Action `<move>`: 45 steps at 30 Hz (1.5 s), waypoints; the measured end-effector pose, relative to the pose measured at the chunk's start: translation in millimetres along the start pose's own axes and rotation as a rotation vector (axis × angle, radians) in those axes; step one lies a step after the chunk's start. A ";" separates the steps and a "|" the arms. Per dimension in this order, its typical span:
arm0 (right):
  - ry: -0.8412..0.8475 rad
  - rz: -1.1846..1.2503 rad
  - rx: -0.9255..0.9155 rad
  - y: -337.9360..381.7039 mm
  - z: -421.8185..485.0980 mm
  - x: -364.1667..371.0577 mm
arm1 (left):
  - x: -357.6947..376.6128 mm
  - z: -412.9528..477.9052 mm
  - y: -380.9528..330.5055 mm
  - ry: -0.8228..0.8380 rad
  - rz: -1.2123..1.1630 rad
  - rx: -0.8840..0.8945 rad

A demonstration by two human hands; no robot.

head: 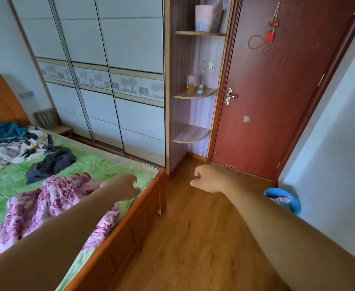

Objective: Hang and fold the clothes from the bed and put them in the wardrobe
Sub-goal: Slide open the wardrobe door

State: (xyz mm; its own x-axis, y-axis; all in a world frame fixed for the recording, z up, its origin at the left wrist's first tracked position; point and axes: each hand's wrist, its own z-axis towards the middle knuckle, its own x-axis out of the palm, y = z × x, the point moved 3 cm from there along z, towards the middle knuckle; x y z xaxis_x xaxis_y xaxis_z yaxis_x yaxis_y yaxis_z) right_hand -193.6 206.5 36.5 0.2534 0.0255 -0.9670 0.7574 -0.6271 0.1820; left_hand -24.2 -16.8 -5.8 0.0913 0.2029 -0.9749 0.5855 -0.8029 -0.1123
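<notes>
A pink floral garment [46,198] lies crumpled on the near part of the bed [130,223], which has a green cover. Behind it rests a dark grey garment [50,162], and a pile of white patterned clothes [12,150] with a blue blanket [2,131] sits further back. The wardrobe [109,80] with white sliding doors stands shut along the far side of the bed. My left hand [126,187] hovers over the bed's foot corner, fingers loosely curled, holding nothing. My right hand [208,177] reaches out over the wooden floor, fingers apart and empty.
A corner shelf unit [193,95] with a drink cup stands between the wardrobe and a red-brown door [277,91]. A small wooden chair [50,120] sits by the headboard. A blue slipper [283,198] lies against the right wall. Wooden floor [193,238] stretches ahead.
</notes>
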 end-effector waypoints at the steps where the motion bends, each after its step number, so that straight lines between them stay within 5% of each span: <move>1: 0.006 0.002 0.010 -8.5 6.3 -1.4 | 1.6 10.3 -7.8 0.004 -0.004 0.004; 22: 0.063 0.081 -0.001 -222.7 273.7 -77.6 | -37.4 299.9 -155.0 -0.018 -0.082 -0.028; 45: 0.203 0.068 -0.169 -147.4 695.3 -118.9 | -80.7 665.9 16.2 0.053 -0.168 -0.250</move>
State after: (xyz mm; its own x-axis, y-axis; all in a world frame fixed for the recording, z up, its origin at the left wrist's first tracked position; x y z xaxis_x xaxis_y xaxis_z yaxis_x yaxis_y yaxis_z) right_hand -753.7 -245.4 0.7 0.4100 0.1541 -0.8990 0.8197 -0.4945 0.2891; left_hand -558.5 -419.4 -56.8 0.0144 0.3555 -0.9346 0.7754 -0.5941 -0.2140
